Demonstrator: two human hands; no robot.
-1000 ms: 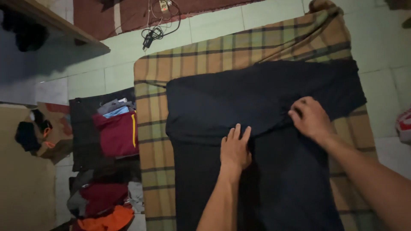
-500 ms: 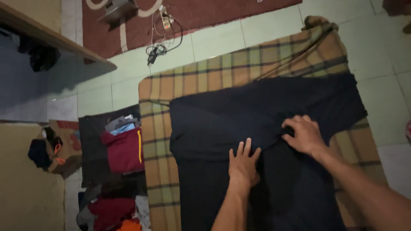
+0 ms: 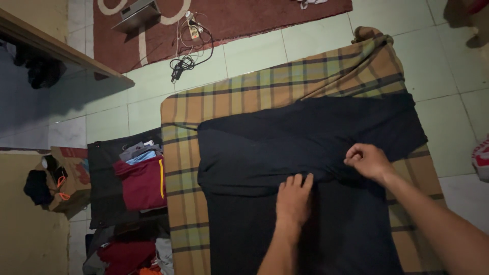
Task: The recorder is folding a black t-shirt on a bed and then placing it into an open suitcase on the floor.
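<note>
The right hand (image 3: 368,161) has closed, pinching the dark cloth (image 3: 285,147).

floor (image 3: 316,40): green tile | on it: plaid blanket (image 3: 285,91), red rug (image 3: 244,12)

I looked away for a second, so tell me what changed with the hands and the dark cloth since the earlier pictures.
The right hand went from lying spread on the dark navy garment to a closed pinch on its folded edge. The left hand stayed flat on the fold, fingers drawn closer together. The garment still lies folded on the tan and green plaid blanket.
</note>
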